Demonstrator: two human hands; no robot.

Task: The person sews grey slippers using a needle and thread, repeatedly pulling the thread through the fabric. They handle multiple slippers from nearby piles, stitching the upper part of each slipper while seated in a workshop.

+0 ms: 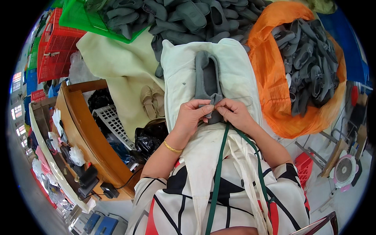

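A grey fabric slip-on shoe lies on a white cushion on my lap, its toe end toward me. My left hand is closed on the shoe's toe end, thumb and forefinger pinching a small gathered piece of grey cloth there. Right beside it, my right hand is closed too, its fingertips pinched together at the same spot. What sits between those fingertips is too small to make out. A thin thread loops over the cushion just beyond my right hand.
Grey shoes are heaped beyond the cushion, beside a green crate. More fill an orange sack at right. A wooden drawer unit, black bags and beige shoes stand left. A small fan is at right.
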